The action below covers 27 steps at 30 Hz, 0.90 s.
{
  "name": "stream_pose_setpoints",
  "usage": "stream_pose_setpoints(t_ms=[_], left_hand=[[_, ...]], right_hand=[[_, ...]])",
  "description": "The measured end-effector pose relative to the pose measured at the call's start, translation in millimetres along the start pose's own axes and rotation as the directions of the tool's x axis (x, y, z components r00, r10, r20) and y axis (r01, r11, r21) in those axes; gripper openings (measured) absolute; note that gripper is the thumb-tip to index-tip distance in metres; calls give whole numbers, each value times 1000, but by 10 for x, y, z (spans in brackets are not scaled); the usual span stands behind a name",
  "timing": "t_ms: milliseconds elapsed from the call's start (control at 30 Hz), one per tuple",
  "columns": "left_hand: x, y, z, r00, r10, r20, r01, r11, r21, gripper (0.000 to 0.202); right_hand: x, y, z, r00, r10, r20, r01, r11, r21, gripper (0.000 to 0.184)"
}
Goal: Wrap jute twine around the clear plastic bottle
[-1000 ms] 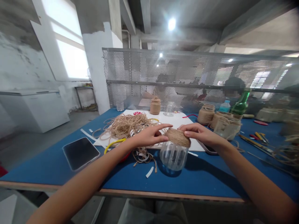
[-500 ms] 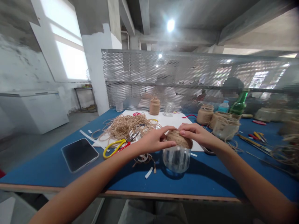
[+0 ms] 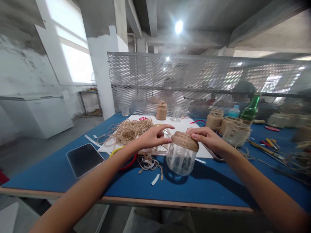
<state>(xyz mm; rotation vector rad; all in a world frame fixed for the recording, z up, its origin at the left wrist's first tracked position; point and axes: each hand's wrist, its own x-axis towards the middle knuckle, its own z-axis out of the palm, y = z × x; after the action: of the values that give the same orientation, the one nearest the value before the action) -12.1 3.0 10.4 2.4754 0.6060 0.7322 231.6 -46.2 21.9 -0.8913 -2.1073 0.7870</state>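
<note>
A glass jar (image 3: 181,161) with pale strips on its sides has brown twine (image 3: 185,141) wound around its upper part. It leans to one side over the blue table. My right hand (image 3: 206,137) pinches the twine-wrapped top at its right edge. On the other side, my left hand (image 3: 155,136) has thumb and fingers spread, the thumb tip close to the wrapping; whether it touches cannot be made out. Behind my left hand lies a loose heap of twine (image 3: 131,129). Yellow-and-red-handled scissors (image 3: 128,165) are partly covered by my left forearm.
A tablet-like device (image 3: 85,159) lies at left on the blue table (image 3: 194,191). Twine-wrapped jars (image 3: 215,119), a green bottle (image 3: 251,108) and tools (image 3: 267,150) are at right. A perforated metal screen (image 3: 145,74) stands behind, with people beyond it.
My left hand has come off the jar's top and moved left, its fingers spreading. The jar has tilted and shifted slightly left, with my right hand still on it.
</note>
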Motion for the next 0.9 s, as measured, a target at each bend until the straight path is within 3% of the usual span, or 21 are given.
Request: stream_pose_setpoints(t_ms=[133,333,600,767,900], left_hand=[[3,-17,-8,999,19,31,-18,1000,-19,48],[2,-6,-18,1000,25,2,-25,1000,-1,48],[-5,-12,25,997,-30,68,29,999,21,50],[-14,73,68,999,-9,33,6,997,75,48],[-2,152,175,999,9,-48,0,985,171,47]], right_hand=[[4,-4,10,998,0,68,0,1000,1,32],[8,53,-5,999,10,49,-10,1000,0,32],[32,120,-46,993,7,116,-9,1000,15,32],[31,142,-59,996,-8,88,4,999,40,33],[24,59,-40,999,31,36,-27,995,-99,37]])
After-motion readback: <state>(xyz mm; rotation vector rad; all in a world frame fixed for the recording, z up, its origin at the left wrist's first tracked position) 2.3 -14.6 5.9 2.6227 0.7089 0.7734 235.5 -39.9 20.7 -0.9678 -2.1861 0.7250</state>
